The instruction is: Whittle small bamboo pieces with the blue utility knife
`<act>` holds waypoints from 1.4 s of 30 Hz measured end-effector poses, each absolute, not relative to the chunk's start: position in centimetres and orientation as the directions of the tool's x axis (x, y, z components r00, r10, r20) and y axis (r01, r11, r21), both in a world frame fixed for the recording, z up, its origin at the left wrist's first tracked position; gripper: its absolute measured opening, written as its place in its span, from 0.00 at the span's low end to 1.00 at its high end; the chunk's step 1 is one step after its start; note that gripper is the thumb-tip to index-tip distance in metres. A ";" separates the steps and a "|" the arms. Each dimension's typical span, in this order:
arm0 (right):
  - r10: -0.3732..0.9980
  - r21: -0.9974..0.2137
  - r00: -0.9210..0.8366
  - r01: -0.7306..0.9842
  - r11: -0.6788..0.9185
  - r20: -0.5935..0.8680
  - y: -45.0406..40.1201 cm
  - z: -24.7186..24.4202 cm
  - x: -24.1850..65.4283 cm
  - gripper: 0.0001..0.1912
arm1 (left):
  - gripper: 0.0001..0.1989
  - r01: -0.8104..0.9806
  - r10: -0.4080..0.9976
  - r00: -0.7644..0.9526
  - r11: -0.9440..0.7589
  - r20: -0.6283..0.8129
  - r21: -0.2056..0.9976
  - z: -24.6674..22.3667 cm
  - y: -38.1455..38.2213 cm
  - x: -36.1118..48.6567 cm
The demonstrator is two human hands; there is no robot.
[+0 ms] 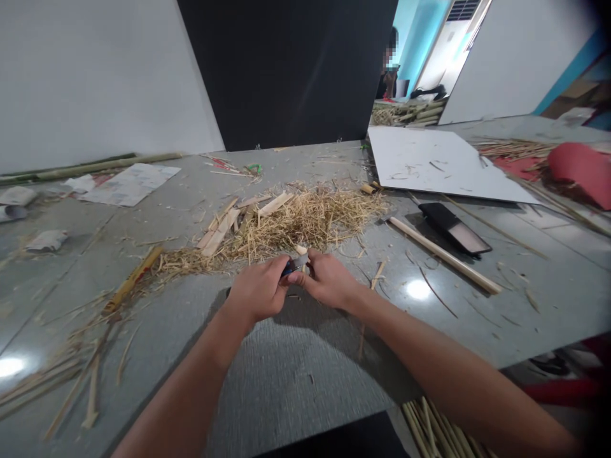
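My left hand (261,285) is closed around the dark blue handle of a small knife (289,267), whose short metal blade points right. Beside it, my right hand (327,278) is closed in a pinch near the blade, with a small pale piece of bamboo (301,250) showing just beyond the fingertips. Whether that piece is in the right fingers is partly hidden. Both hands are close together above the grey table, at the near edge of a pile of straw-coloured shavings (315,219).
Flat bamboo strips (222,232) lie on the shavings. A yellow bamboo piece (133,280) lies left; a pale stick (443,254) and a black case (456,229) lie right. Behind stand a black panel (291,70) and white boards. A person is partly visible in the background.
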State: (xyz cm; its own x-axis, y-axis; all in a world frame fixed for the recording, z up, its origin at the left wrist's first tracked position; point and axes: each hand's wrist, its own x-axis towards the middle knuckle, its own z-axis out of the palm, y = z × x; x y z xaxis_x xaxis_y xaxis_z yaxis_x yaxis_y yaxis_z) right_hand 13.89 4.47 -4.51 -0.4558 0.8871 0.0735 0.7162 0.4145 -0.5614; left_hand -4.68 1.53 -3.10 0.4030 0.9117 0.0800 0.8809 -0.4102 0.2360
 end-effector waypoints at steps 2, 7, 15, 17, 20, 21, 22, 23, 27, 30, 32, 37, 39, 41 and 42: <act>0.900 -0.545 -0.431 0.739 0.396 0.070 4.4 -4.3 13.7 0.27 | 0.14 0.909 0.926 0.371 -0.376 0.066 0.180 -3.0 1.6 -4.4; 0.923 -0.502 -0.379 0.786 0.361 0.069 4.3 -4.2 13.3 0.25 | 0.15 0.954 0.956 0.288 -0.292 0.056 0.070 -2.6 1.6 -3.9; 0.916 -0.474 -0.399 0.799 0.369 0.040 4.9 -4.2 13.0 0.24 | 0.14 0.984 0.979 0.160 -0.168 0.130 0.051 -2.8 0.8 -3.0; 0.917 -0.471 -0.396 0.802 0.367 0.041 5.0 -4.1 13.0 0.24 | 0.15 0.990 0.982 0.127 -0.133 0.143 0.038 -2.9 0.6 -2.7; 0.920 -0.470 -0.388 0.805 0.362 0.045 5.1 -4.0 12.9 0.23 | 0.16 0.996 0.984 0.083 -0.086 0.158 0.013 -3.0 0.3 -2.3; 0.921 -0.471 -0.387 0.805 0.361 0.043 5.1 -4.0 12.8 0.23 | 0.16 0.997 0.984 0.071 -0.074 0.161 0.012 -3.0 0.2 -2.3; 0.922 -0.472 -0.386 0.806 0.358 0.040 5.1 -3.9 12.8 0.22 | 0.16 0.998 0.985 0.061 -0.064 0.164 0.014 -3.0 0.2 -2.2; 0.923 -0.473 -0.383 0.807 0.353 0.035 5.0 -3.9 12.7 0.22 | 0.16 0.998 0.985 0.050 -0.054 0.165 0.020 -3.0 0.1 -2.2; 0.927 -0.485 -0.375 0.808 0.336 0.018 4.9 -3.7 12.3 0.22 | 0.16 0.999 0.985 0.008 -0.016 0.173 0.048 -3.1 -0.3 -1.7; 0.923 -0.500 -0.384 0.796 0.341 0.017 4.8 -3.4 11.9 0.22 | 0.16 0.996 0.981 -0.029 0.012 0.193 0.090 -3.2 -0.5 -1.3; 0.924 -0.511 -0.382 0.791 0.338 0.019 4.7 -3.4 12.0 0.22 | 0.16 0.989 0.976 -0.075 0.047 0.203 0.139 -3.1 -0.3 -1.6; 0.957 -0.529 -0.291 0.811 0.251 0.008 5.4 -3.8 14.1 0.25 | 0.21 0.941 0.920 -0.314 0.268 0.234 0.208 -2.0 0.9 -5.7; 0.964 -0.541 -0.268 0.810 0.226 0.002 6.0 -3.8 15.0 0.26 | 0.22 0.923 0.890 -0.367 0.313 0.270 0.223 -1.8 1.1 -7.1; 0.965 -0.553 -0.262 0.802 0.224 0.009 6.2 -3.8 15.2 0.26 | 0.21 0.927 0.895 -0.352 0.293 0.274 0.234 -2.0 1.2 -7.5; 0.963 -0.559 -0.268 0.796 0.232 0.018 6.2 -3.8 15.1 0.26 | 0.21 0.935 0.903 -0.325 0.263 0.281 0.239 -2.2 1.2 -7.3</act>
State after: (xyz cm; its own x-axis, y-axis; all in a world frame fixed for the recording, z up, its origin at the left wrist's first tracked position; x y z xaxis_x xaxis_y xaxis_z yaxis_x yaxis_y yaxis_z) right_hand 15.11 6.21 -3.79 -0.2677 0.9633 0.0180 0.7962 0.2317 -0.5589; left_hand -7.29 1.18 -2.17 -0.3254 0.9028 0.2811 0.9349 0.2625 0.2390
